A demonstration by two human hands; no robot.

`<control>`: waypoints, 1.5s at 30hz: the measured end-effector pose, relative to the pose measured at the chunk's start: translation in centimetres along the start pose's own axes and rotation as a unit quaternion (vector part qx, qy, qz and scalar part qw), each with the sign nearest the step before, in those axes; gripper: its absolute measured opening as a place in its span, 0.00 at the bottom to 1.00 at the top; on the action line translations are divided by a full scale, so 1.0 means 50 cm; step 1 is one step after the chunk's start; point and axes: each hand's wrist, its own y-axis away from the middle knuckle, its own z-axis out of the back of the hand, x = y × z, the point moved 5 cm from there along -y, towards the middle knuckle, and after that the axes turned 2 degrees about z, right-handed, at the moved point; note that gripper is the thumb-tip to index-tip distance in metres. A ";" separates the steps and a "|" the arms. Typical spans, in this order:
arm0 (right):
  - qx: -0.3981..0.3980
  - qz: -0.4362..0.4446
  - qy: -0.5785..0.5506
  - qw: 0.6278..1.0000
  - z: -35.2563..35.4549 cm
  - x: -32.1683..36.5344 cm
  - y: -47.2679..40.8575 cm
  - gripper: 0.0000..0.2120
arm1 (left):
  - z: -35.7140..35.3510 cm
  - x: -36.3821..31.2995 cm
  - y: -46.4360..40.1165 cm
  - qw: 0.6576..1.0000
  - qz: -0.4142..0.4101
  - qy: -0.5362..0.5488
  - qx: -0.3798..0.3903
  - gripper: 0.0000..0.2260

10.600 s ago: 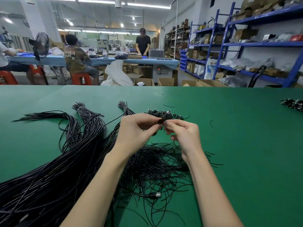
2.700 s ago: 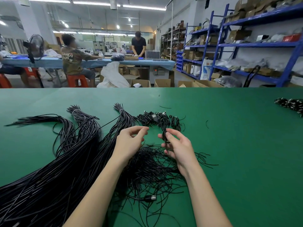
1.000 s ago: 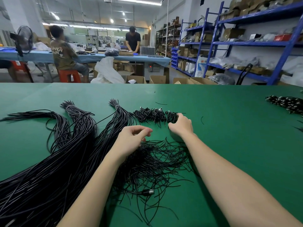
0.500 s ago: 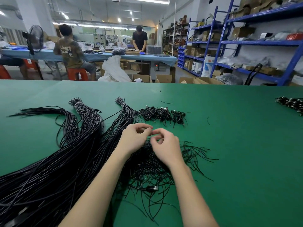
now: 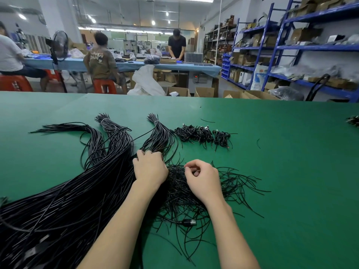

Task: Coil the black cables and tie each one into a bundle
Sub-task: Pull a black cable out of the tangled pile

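The left hand [image 5: 149, 167] rests on the long black cables [image 5: 77, 191] spread across the green tabletop [image 5: 291, 171] — fingers curled into the strands. The right hand [image 5: 204, 179] hovers over the pile of thin ties [image 5: 184, 191], fingertips pinched — on what, I cannot tell; finished bundles [image 5: 202, 133] lie beyond.

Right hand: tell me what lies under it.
Under the right hand lies the tangled heap of thin black ties on the green table. The palm covers whatever the curled fingers may pinch.
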 end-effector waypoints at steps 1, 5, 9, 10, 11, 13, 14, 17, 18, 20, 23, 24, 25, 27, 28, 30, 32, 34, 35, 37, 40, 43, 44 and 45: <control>-0.002 0.002 -0.003 1.000 -0.002 0.002 0.000 0.05 | -0.003 0.001 -0.002 1.000 -0.002 -0.005 0.003 0.12; -0.008 0.007 -0.006 1.000 0.000 0.016 -0.001 0.06 | -0.002 0.008 -0.008 1.000 0.005 0.004 -0.007 0.11; 0.019 0.029 0.072 0.997 -0.010 0.042 -0.023 0.09 | -0.008 0.010 -0.010 1.000 -0.013 0.003 -0.009 0.13; 0.034 0.038 0.100 0.994 -0.019 0.053 -0.035 0.11 | -0.009 0.010 -0.011 1.000 -0.021 0.008 -0.009 0.14; 0.050 0.046 0.122 0.990 -0.031 0.067 -0.051 0.12 | -0.010 0.011 -0.011 1.000 -0.029 0.010 -0.006 0.15; 0.082 0.056 0.161 0.982 -0.061 0.094 -0.088 0.12 | -0.010 0.015 -0.012 0.999 -0.038 0.010 0.005 0.17; 0.097 0.058 0.188 0.976 -0.076 0.104 -0.105 0.13 | -0.010 0.017 -0.013 0.999 -0.041 0.009 0.012 0.18; 0.147 0.042 0.269 0.951 -0.116 0.113 -0.144 0.14 | -0.009 0.021 -0.016 0.998 -0.048 0.015 0.032 0.19; 0.156 0.035 0.284 0.945 -0.124 0.109 -0.152 0.14 | -0.009 0.021 -0.017 0.998 -0.051 0.016 0.036 0.20; 0.156 0.036 0.315 0.936 -0.131 0.108 -0.164 0.14 | -0.010 0.023 -0.018 0.998 -0.055 0.009 0.043 0.20; 0.144 0.056 0.351 0.923 -0.127 0.112 -0.175 0.13 | -0.012 0.025 -0.022 0.997 -0.055 0.003 0.046 0.19; 0.153 0.069 0.363 0.917 -0.127 0.113 -0.174 0.14 | -0.014 0.025 -0.023 0.997 -0.056 -0.004 0.050 0.18; 0.167 0.083 0.375 0.908 -0.127 0.113 -0.171 0.14 | -0.016 0.023 -0.023 0.997 -0.058 -0.013 0.055 0.18; 0.197 0.104 0.396 0.891 -0.127 0.113 -0.166 0.15 | -0.018 0.020 -0.022 0.996 -0.060 -0.032 0.063 0.18; 0.204 0.108 0.399 0.888 -0.126 0.112 -0.166 0.14 | -0.018 0.020 -0.022 0.995 -0.060 -0.038 0.067 0.18; 0.199 0.107 0.391 0.892 -0.120 0.117 -0.166 0.12 | -0.018 0.022 -0.023 0.995 -0.053 -0.035 0.073 0.17; 0.170 0.105 0.367 0.908 -0.108 0.123 -0.167 0.11 | -0.018 0.023 -0.022 0.996 -0.041 -0.027 0.076 0.18; 0.110 0.099 0.311 0.939 -0.086 0.128 -0.168 0.09 | -0.017 0.022 -0.021 0.996 -0.024 -0.006 0.082 0.22; 0.073 0.097 0.278 0.953 -0.074 0.131 -0.164 0.11 | -0.016 0.022 -0.020 0.996 -0.013 0.010 0.087 0.25; 0.015 0.102 0.227 0.968 -0.052 0.140 -0.148 0.14 | -0.013 0.022 -0.019 0.995 0.002 0.032 0.094 0.29; -0.036 0.113 0.154 0.981 -0.023 0.149 -0.107 0.14 | -0.012 0.021 -0.018 0.994 -0.006 0.028 0.105 0.29; -0.068 0.100 0.070 0.990 0.006 0.139 -0.065 0.15 | -0.014 0.023 -0.022 0.993 -0.004 0.034 0.116 0.29; -0.078 0.094 0.025 0.992 0.016 0.135 -0.051 0.15 | -0.015 0.023 -0.023 0.992 -0.001 0.040 0.118 0.29; -0.088 0.086 -0.025 0.992 0.026 0.129 -0.037 0.16 | -0.015 0.024 -0.024 0.992 0.004 0.047 0.120 0.30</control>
